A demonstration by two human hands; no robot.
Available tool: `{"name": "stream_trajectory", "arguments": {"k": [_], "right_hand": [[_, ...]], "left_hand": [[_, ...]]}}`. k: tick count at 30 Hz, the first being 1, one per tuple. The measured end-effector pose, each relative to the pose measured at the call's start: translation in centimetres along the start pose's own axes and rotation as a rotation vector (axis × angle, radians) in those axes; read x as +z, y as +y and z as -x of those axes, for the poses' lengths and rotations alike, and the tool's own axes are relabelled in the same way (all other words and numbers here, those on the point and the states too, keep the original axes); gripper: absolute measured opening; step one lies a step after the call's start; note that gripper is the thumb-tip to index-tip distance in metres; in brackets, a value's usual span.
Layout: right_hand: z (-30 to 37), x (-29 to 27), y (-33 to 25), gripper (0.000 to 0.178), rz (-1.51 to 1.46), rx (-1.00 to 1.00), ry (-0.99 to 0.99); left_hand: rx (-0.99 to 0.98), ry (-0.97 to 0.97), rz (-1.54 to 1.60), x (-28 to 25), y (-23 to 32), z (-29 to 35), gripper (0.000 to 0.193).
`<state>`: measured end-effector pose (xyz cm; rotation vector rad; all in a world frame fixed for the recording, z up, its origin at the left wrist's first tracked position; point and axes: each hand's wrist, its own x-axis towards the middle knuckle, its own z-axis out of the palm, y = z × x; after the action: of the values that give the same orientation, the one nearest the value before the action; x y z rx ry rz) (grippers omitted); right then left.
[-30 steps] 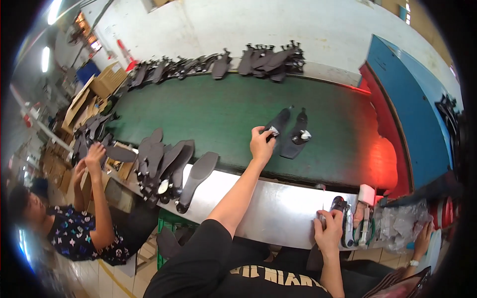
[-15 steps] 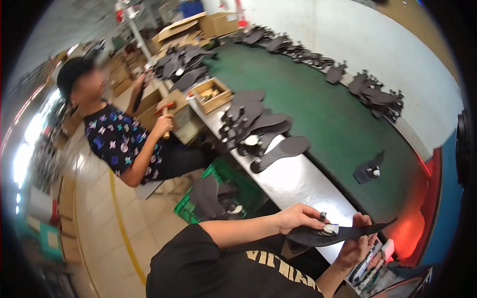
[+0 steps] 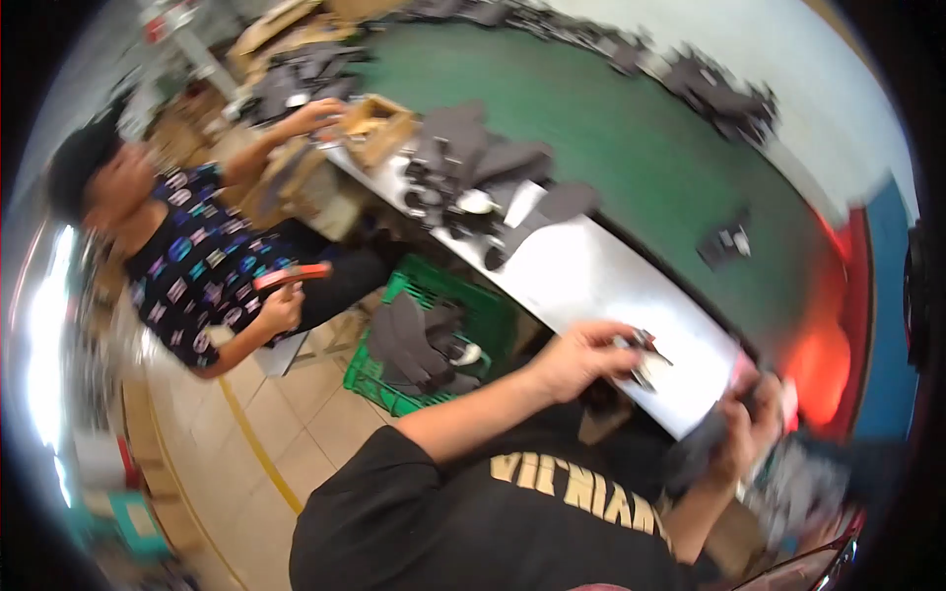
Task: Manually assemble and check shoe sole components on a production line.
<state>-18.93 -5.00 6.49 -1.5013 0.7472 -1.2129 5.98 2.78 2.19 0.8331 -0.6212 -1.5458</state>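
Observation:
My left hand (image 3: 589, 361) is closed over the shiny table strip, fingertips pinching a small white piece (image 3: 652, 372) with a dark thin edge. To its right, my right hand (image 3: 751, 426) is closed around a dark grey shoe sole (image 3: 696, 448), smeared by motion. I cannot tell whether the white piece and the sole are joined. Another dark sole with a white patch (image 3: 724, 242) lies on the green table top (image 3: 591, 128) beyond my hands. A pile of dark soles (image 3: 473, 148) sits on the table's near edge, ahead and to the left.
A green crate (image 3: 367, 392) with dark soles stands on the floor to the left. Beyond it sits a co-worker (image 3: 212, 266) holding a hammer (image 3: 294, 276), other arm stretched toward a wooden box (image 3: 379, 128). More soles (image 3: 709, 89) line the wall. Blurred tools and plastic lie at right.
My hands have moved apart, and the sole has swung lower by my right hand. The co-worker has lowered the hammer and reached toward the wooden box. The whole view has shifted.

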Motion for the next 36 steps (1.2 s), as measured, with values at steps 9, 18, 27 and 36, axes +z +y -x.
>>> {"name": "stream_trajectory", "arguments": {"k": [9,18,27,36], "right_hand": [[2.9,4.2,-0.2,0.055,0.049,0.151,-0.14],[4.2,3.6,0.7,0.044,0.15,0.03,-0.143],[4.6,3.6,1.5,0.043,0.14,0.017,-0.129],[4.3,3.1,1.4,0.041,0.154,0.07,-0.164]], "left_hand": [[0.089,0.01,0.009,-0.7,0.4,-0.4,0.034],[0.119,-0.039,-0.003,0.3,-1.0,-0.5,0.034],[0.111,-0.056,-0.017,0.0,-1.6,-0.5,0.034],[0.101,-0.008,-0.077,0.3,-1.8,-0.8,0.033]]}}
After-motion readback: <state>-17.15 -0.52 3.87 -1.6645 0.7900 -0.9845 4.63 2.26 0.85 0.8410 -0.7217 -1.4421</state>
